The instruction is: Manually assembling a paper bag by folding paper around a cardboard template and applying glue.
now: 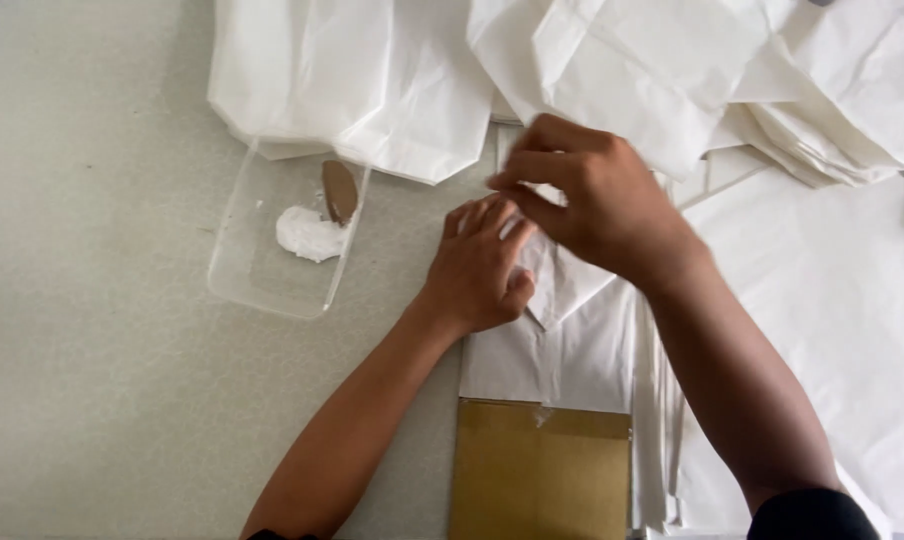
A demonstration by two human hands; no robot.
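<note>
On the grey table (92, 330), the white paper bag (572, 340) lies flat by a gold card (540, 475), near the paste tray (262, 270). The left hand (480, 265) presses its fold with closed fingers while the right hand (592, 200) pinches the flap; a slip could crease it crooked, or smear paste.

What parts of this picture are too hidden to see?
Head view:
- The fold of the white paper bag: covered by the left hand and right hand.
- Gold card: cut off by the bottom edge.
- Plastic tray: top tucked under the bag pile.
</note>
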